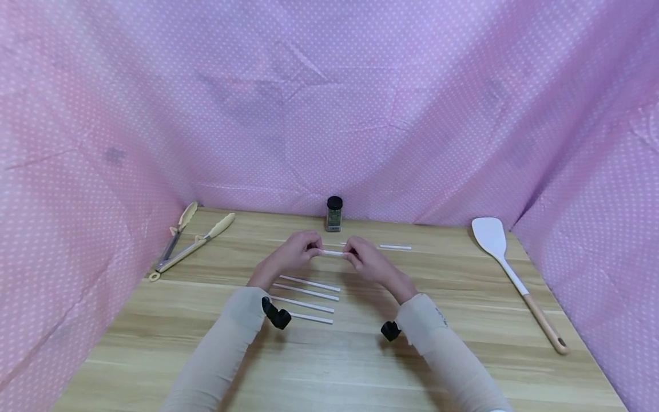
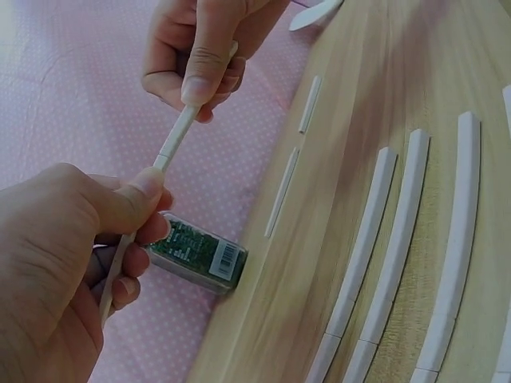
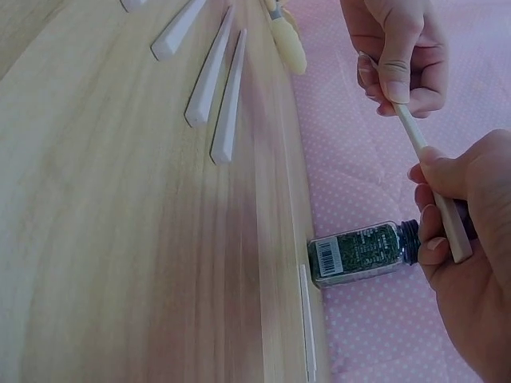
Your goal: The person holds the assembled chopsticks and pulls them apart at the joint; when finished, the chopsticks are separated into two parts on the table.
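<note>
A slim white stick (image 1: 332, 253) with fine cross lines spans the gap between both hands above the table. My left hand (image 1: 296, 250) pinches its left part between thumb and curled fingers. The other end is pinched in the same way by my right hand (image 1: 370, 260). In the left wrist view the held stick (image 2: 177, 136) looks straight and in one line, its ends partly hidden in the hands. Several similar white sticks (image 1: 310, 282) lie side by side below the left hand. Farther back, two shorter, thinner white pieces (image 2: 310, 105) lie end to end.
A small spice jar (image 1: 334, 215) with a black lid and green flakes stands at the table's back edge. Spread tongs (image 1: 198, 246) lie at the left, and a white spatula (image 1: 491, 237) with a wooden handle at the right. Pink dotted cloth (image 1: 329, 114) hangs around the wooden table.
</note>
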A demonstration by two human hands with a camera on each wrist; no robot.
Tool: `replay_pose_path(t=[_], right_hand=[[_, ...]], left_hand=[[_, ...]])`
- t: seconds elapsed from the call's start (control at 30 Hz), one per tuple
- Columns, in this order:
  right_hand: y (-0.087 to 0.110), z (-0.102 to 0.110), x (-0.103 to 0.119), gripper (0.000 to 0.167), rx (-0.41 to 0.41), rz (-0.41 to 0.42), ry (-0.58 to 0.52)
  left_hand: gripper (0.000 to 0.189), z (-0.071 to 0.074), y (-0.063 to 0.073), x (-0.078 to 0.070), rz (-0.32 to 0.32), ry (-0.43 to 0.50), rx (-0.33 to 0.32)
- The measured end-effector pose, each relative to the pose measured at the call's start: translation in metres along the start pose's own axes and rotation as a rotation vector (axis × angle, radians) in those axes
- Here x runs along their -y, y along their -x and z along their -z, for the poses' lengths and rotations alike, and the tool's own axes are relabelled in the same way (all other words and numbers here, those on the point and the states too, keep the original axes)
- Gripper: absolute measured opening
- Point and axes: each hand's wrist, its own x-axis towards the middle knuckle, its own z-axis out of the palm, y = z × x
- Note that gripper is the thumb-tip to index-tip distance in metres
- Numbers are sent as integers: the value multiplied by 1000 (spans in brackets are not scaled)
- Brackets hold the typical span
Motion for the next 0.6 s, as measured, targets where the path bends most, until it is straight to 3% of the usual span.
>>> replay_pose_path(t=[0.6], right_hand=[[3, 7, -2, 9, -32, 25, -14]], left_hand=[[10, -1, -1, -6, 19, 25, -35]])
